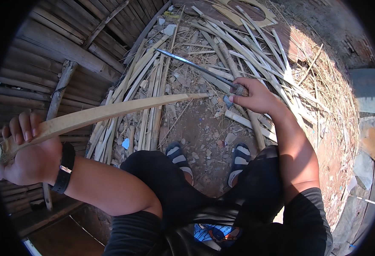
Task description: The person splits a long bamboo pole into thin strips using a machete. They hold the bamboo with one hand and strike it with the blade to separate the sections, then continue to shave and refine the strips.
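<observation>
My left hand [32, 150] is closed round the thick end of a long, pale bamboo strip [110, 112]. The strip slants up to the right, its thin tip in front of my knees. In my right hand [255, 94] is the handle of a machete [194, 65], its long, narrow blade pointing up and to the left. Blade and strip are apart, with the blade on the far side of the strip. My right thumb lies along the handle, and the fingers under it are partly hidden.
Split bamboo strips [150, 106] lie in a pile ahead to the left, and more bamboo pieces [255, 51] at the far right. A bamboo slat wall [38, 64] stands on my left. My sandalled feet [180, 158] rest on dirt strewn with chips and shavings.
</observation>
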Demonstrator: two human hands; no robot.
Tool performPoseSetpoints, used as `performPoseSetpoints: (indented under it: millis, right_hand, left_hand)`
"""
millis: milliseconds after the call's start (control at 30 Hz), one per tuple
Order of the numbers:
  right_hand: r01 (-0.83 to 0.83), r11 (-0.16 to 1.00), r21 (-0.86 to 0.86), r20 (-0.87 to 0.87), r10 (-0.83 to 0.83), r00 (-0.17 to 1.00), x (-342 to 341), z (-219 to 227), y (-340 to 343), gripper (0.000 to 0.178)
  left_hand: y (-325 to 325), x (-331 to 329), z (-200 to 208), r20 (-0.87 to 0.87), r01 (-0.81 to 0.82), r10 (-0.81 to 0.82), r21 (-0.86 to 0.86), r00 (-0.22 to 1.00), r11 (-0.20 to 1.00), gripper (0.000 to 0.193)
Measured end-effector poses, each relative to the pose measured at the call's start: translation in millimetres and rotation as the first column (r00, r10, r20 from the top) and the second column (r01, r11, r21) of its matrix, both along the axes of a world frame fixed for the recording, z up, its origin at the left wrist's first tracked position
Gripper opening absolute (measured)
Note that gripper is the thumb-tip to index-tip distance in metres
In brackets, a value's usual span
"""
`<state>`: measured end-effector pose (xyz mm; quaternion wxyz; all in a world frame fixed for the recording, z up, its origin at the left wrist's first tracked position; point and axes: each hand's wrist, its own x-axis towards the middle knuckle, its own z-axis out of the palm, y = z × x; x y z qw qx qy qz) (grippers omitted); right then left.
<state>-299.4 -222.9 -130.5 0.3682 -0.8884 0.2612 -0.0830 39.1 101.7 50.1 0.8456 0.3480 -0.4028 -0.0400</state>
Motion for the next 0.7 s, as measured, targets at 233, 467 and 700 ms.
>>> performPoseSetpoints:
  millis: [233, 467, 700]
  right_hand:
    - [-0.134, 0.949, 0.286, 0.19, 0.081, 0.978, 99, -10, 150, 0.042]
    - [0.375, 0.841, 0.389, -0.125, -0.356, 0.926, 113, -104, 178, 0.046]
    - [0.324, 0.811, 0.487, -0.149, -0.289, 0.946, 106, -107, 160, 0.05]
  left_hand:
    - [5, 19, -11, -0.1, -0.215, 0.211, -0.033, 0.972, 0.976, 0.074]
    - [-22, 14, -3, -0.154, -0.48, 0.484, 0.064, 0.862, 0.875, 0.074]
    - [-16, 13, -9, -0.169, -0.483, 0.483, 0.042, 0.859, 0.874, 0.071]
